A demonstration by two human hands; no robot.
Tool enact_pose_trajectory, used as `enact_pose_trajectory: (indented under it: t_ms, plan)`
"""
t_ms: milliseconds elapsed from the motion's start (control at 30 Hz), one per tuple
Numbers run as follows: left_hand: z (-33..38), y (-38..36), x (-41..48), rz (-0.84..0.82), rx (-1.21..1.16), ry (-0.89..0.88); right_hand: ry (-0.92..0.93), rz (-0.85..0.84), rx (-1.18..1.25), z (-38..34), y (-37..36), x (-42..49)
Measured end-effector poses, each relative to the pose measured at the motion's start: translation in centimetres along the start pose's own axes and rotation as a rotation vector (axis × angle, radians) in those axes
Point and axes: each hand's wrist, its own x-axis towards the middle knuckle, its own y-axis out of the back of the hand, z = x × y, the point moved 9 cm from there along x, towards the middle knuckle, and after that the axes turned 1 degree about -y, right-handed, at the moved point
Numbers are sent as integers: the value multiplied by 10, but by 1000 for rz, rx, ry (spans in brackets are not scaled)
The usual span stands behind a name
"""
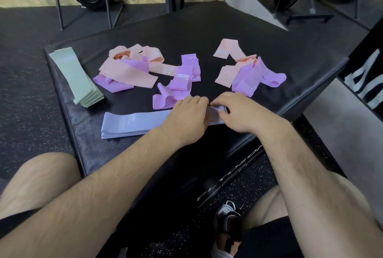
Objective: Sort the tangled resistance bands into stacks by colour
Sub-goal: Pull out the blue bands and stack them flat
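A black padded box (pixel 248 36) carries the bands. On its left edge lies a green stack (pixel 74 75), flat and neat, running front to back. Near the front edge lies a blue stack (pixel 132 123), flat, running left to right. Both hands meet on its right end. The left hand (pixel 186 118) lies knuckles up with its fingers curled down onto the stack; whether it grips cannot be told. The right hand (pixel 238 112) pinches the stack's end between thumb and curled fingers.

Behind the hands, peach bands (pixel 126 71) and purple bands (pixel 178 85) lie unsorted in three loose heaps: peach over purple at the left, mostly purple in the middle just beside the left hand, peach and purple crossed at the right
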Motion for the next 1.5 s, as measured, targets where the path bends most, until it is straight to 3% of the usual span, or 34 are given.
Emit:
enact_pose_trajectory:
  t_ms: [400,900,1167,1500]
  plan:
    - [-3,-11,13,-241,-27,77,-49,-22,6,-12,1,-11]
    - [13,1,-20,-27,77,-63,-6,51,78,-15,1,-38]
    - [-51,25,-49,-179,118,59,-20,80,86,-8,0,-42]
    - [-132,68,-107,-254,122,185,-38,110,126,-5,5,-47]
